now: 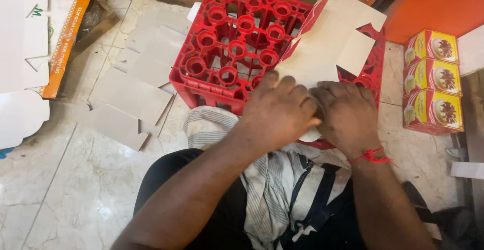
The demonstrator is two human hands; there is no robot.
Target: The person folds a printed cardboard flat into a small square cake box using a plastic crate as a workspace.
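Both hands press on the flat carton [322,43], which lies on the red crate [227,43]. The left hand [277,114] and right hand [345,116] meet at its near edge with fingers curled and gripping; its long axis runs away from them, up-right.

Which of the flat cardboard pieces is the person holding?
The flat cardboard blank lying on the red crate, under both hands. The other cardboard pieces lie untouched on the floor to the left.

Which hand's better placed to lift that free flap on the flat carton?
Right, likely. The right hand presses the carton blank directly below the loose flap; the left hand holds the blank's left edge on the red crate.
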